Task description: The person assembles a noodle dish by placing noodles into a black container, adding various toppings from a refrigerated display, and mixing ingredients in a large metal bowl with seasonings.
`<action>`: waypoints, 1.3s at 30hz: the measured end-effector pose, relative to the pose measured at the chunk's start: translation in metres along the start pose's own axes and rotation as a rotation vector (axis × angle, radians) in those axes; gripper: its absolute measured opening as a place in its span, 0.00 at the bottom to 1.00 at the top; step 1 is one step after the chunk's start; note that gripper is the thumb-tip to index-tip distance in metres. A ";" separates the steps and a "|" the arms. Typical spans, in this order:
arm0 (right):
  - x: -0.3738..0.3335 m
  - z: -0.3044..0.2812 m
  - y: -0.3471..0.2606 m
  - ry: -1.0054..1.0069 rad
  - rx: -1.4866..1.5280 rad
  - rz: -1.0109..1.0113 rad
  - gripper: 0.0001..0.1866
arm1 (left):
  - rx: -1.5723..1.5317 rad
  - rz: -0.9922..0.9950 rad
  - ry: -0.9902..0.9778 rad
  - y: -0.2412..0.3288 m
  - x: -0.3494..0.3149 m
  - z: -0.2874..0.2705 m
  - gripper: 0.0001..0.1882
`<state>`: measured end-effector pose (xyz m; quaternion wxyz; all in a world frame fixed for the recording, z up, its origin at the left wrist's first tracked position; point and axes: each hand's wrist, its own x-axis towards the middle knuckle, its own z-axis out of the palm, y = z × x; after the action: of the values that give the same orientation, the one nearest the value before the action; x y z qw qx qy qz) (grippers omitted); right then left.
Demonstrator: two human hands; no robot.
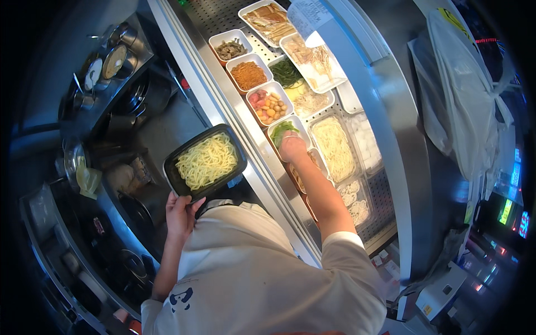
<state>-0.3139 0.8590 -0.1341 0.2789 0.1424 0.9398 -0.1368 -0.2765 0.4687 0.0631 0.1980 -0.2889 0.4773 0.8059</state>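
My left hand (180,212) grips the near edge of a black plastic container (241,167), thumb and fingers closed on its rim. Pale yellow noodles (206,161) fill much of the container, which I hold in front of my body, left of the counter. My right hand (292,147) is down in a white tray of green vegetable strips (283,130). Its fingers are curled in at the greens; the fingertips are partly hidden. Beyond that tray is one with pink and yellow balls (269,107). Right of my hand lies a clear tub of whitish noodles (333,149).
Along the lit counter stand trays of shredded orange food (247,75), brown pieces (230,49) and dark green seaweed-like strands (284,72). A metal counter edge (223,106) runs between me and them. Pots (120,61) stand far left. A white plastic bag (466,89) hangs at right.
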 end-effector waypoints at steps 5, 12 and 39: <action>-0.011 -0.017 -0.009 -0.039 -0.006 -0.059 0.24 | 0.020 -0.018 -0.065 0.014 0.015 0.008 0.12; -0.004 -0.008 -0.002 -0.082 -0.140 -0.076 0.20 | 0.016 -0.059 -0.114 0.027 0.037 0.005 0.12; -0.088 -0.077 -0.030 0.574 1.068 0.073 0.14 | 0.169 -0.184 -0.245 0.023 0.088 0.034 0.14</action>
<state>-0.2911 0.8401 -0.0170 -0.0912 0.3258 0.7735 -0.5359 -0.3659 0.4916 0.0338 0.3513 -0.2130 0.4873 0.7706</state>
